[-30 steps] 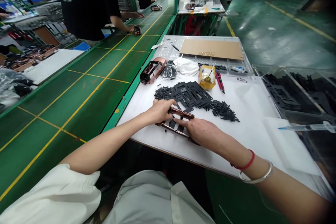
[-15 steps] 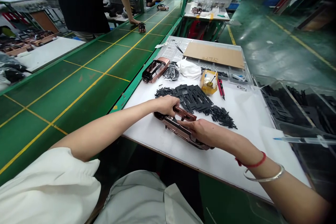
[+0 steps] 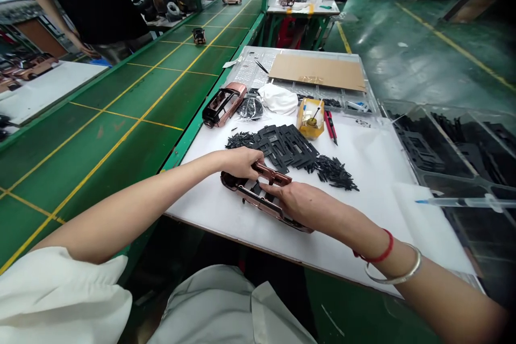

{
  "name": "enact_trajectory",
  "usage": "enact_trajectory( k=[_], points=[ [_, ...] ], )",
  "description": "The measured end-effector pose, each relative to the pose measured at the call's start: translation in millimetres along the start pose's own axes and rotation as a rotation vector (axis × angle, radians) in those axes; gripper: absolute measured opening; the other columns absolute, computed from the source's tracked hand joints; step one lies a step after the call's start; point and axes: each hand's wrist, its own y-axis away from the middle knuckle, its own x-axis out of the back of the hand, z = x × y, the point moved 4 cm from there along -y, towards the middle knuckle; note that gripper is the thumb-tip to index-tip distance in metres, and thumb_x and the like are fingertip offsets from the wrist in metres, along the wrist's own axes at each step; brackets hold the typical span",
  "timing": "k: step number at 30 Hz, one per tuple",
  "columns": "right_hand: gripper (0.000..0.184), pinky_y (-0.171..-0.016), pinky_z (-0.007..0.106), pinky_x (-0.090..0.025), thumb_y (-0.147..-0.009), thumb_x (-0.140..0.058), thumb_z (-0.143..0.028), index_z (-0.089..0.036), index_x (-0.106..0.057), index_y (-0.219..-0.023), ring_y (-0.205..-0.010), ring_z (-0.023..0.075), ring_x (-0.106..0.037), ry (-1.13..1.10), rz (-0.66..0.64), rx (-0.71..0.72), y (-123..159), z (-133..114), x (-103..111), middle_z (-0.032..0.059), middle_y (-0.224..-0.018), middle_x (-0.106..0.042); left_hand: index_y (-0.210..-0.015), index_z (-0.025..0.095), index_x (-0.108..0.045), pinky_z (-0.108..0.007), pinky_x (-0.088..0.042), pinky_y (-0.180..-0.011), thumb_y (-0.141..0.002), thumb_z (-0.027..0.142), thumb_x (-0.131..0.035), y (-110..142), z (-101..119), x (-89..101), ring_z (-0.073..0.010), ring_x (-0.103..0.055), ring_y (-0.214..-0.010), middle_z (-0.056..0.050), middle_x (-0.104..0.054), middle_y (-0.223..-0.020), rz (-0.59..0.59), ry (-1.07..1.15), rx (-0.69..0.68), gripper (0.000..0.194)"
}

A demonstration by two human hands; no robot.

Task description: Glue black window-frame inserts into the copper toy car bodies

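A rose-gold toy car body (image 3: pixel 250 194) lies upside down on the white work board (image 3: pixel 363 172) near its front edge. My left hand (image 3: pixel 238 162) is closed on the body's far left end. My right hand (image 3: pixel 301 204) grips its near right side, with the index finger pressing a black insert inside the shell. Just behind the hands lies a pile of flat black plastic frames (image 3: pixel 287 145) and loose black strips (image 3: pixel 334 171).
A second rose-gold car body (image 3: pixel 224 104) rests at the board's left edge, beside a white cloth (image 3: pixel 278 99), a yellow pot (image 3: pixel 310 118) and a red cutter (image 3: pixel 330 126). A syringe (image 3: pixel 463 202) lies across clear bins of black parts at right. The green conveyor (image 3: pixel 121 113) runs left, with a person in black.
Both hands have kept hold of the car body; it was tilted up half a second ago and now lies lower on the board. The camera view has shifted slightly.
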Motion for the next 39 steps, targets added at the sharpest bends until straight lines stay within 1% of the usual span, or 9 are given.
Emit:
enact_trajectory(
  k=[7, 10, 13, 16, 19, 23, 26, 31, 39],
  points=[
    [0.056, -0.042, 0.027, -0.03, -0.088, -0.048, -0.01, -0.014, -0.042, -0.143, -0.056, 0.0211, -0.063, -0.05, 0.043, -0.056, 1, 1, -4, 0.0048, -0.069, -0.065, -0.117, 0.023, -0.057, -0.019, -0.045, -0.064, -0.068, 0.026, -0.053, -4, -2, 9.4, -0.0157, -0.062, -0.085, 0.0, -0.068, -0.096, -0.274, 0.122, 0.009, 0.049],
    [0.061, -0.042, 0.026, -0.032, -0.085, -0.048, -0.005, -0.015, -0.039, -0.145, -0.056, 0.0202, -0.064, -0.068, 0.034, -0.067, 2, 0, -4, 0.0046, -0.07, -0.065, -0.121, 0.023, -0.054, -0.019, -0.047, -0.066, -0.066, 0.031, -0.056, -8, -5, 10.7, -0.016, -0.063, -0.088, 0.0, -0.069, -0.101, -0.367, 0.171, 0.016, 0.056],
    [0.067, -0.045, 0.025, -0.038, -0.082, -0.047, -0.001, -0.016, -0.036, -0.146, -0.064, 0.0211, -0.066, -0.079, 0.026, -0.065, 2, -2, -4, 0.0066, -0.08, -0.068, -0.123, 0.023, -0.052, -0.02, -0.048, -0.068, -0.067, 0.035, -0.057, -10, -6, 11.7, -0.0163, -0.064, -0.089, 0.0, -0.069, -0.104, -0.403, 0.173, 0.023, 0.058],
    [0.065, -0.048, 0.025, -0.042, -0.084, -0.047, -0.002, -0.018, -0.036, -0.146, -0.066, 0.022, -0.067, -0.091, 0.044, -0.076, 2, -2, -5, 0.0074, -0.084, -0.068, -0.122, 0.024, -0.052, -0.02, -0.048, -0.068, -0.067, 0.033, -0.057, -7, -2, 12.3, -0.0167, -0.064, -0.089, -0.001, -0.068, -0.104, -0.349, 0.109, 0.024, 0.056],
    [0.065, -0.048, 0.024, -0.044, -0.083, -0.047, -0.001, -0.016, -0.038, -0.145, -0.061, 0.0211, -0.065, -0.084, 0.051, -0.093, 3, -3, -5, 0.008, -0.08, -0.067, -0.119, 0.024, -0.053, -0.026, -0.046, -0.07, -0.065, 0.029, -0.058, -1, 6, 7.9, -0.0212, -0.063, -0.086, -0.002, -0.068, -0.095, -0.221, -0.022, 0.038, 0.055],
    [0.064, -0.049, 0.023, -0.045, -0.082, -0.048, -0.001, -0.016, -0.04, -0.144, -0.06, 0.0212, -0.065, -0.103, 0.056, -0.122, 3, -6, -4, 0.0072, -0.074, -0.066, -0.117, 0.023, -0.051, -0.035, -0.044, -0.08, -0.067, 0.026, -0.055, 9, 12, -7.7, -0.0279, -0.063, -0.089, -0.004, -0.067, -0.086, -0.036, -0.152, 0.069, 0.05],
    [0.06, -0.052, 0.022, -0.047, -0.085, -0.048, -0.003, -0.014, -0.039, -0.143, -0.061, 0.0207, -0.065, -0.119, 0.055, -0.122, 4, -8, -2, 0.0084, -0.074, -0.065, -0.12, 0.02, -0.045, -0.036, -0.043, -0.082, -0.074, 0.026, -0.051, 14, 10, -18.7, -0.0274, -0.064, -0.09, -0.004, -0.067, -0.087, 0.066, -0.18, 0.083, 0.047],
    [0.051, -0.059, 0.022, -0.049, -0.089, -0.045, -0.003, -0.011, -0.044, -0.139, -0.07, 0.0204, -0.067, -0.151, 0.059, -0.125, 6, -9, 2, 0.012, -0.079, -0.066, -0.118, 0.018, -0.044, -0.036, -0.042, -0.085, -0.079, 0.025, -0.049, 16, 4, -25.2, -0.0263, -0.064, -0.092, -0.005, -0.069, -0.093, 0.125, -0.186, 0.077, 0.04],
    [0.056, -0.059, 0.029, -0.052, -0.084, -0.045, 0.002, -0.014, -0.047, -0.137, -0.07, 0.0242, -0.066, -0.185, 0.039, -0.141, 8, -12, 6, 0.0075, -0.075, -0.065, -0.11, 0.02, -0.049, -0.033, -0.043, -0.08, -0.084, 0.025, -0.049, 15, 2, -26.4, -0.0238, -0.065, -0.091, -0.003, -0.069, -0.096, 0.145, -0.166, 0.049, 0.027]
  ],
)
